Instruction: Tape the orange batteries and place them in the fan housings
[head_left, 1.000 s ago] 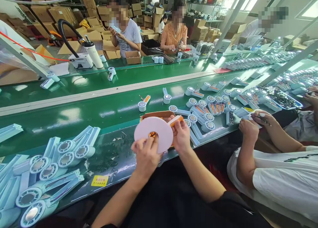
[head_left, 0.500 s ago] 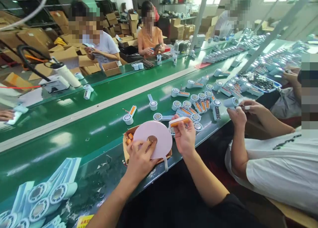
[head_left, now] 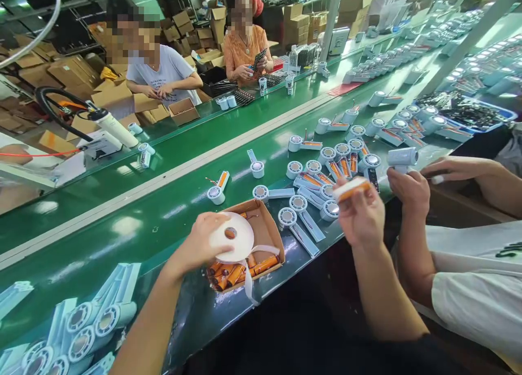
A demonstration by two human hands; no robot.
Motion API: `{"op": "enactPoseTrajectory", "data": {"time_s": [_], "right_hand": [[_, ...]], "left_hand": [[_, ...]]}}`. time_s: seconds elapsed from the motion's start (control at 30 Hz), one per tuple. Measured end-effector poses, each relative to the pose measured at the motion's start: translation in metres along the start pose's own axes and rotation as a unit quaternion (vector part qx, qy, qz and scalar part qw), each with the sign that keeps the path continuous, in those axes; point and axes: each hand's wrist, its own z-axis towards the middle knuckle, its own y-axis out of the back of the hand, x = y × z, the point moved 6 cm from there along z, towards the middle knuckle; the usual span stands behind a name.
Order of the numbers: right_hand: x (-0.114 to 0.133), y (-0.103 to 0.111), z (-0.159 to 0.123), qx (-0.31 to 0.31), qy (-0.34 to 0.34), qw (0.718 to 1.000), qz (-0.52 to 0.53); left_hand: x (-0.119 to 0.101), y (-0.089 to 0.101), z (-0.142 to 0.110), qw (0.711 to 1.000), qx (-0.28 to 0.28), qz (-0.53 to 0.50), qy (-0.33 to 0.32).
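Note:
My left hand (head_left: 198,240) grips a roll of white tape (head_left: 244,234) by its left edge. The roll is over a small cardboard box (head_left: 269,222), and a loose tape end hangs past the box's near side. Several orange cylindrical batteries (head_left: 236,275) lie in that box. Off to the right, my right hand (head_left: 362,220) is raised, pinching an orange battery (head_left: 353,189) with a white strip along its top. Light blue handheld fan bodies (head_left: 299,203) lie on the bench between the box and this hand.
More fan bodies are piled at the lower left (head_left: 81,339). A green conveyor belt (head_left: 122,222) runs behind the bench. To my right, a co-worker's hand (head_left: 411,192) holds a fan body near my right hand. A blue tray (head_left: 505,114) of dark parts stands beyond.
My left hand has moved the tape roll left and tilted it, showing more of the box. My right hand has carried the battery right, away from the roll. The camera view has shifted.

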Motion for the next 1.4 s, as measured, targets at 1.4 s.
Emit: {"op": "enactPoseTrajectory", "data": {"time_s": [1.4], "right_hand": [[-0.259,-0.309,-0.058,0.586,0.073,0.547,-0.594]], "left_hand": [[0.193,-0.033,0.065,0.97,-0.036,-0.115,0.213]]}}
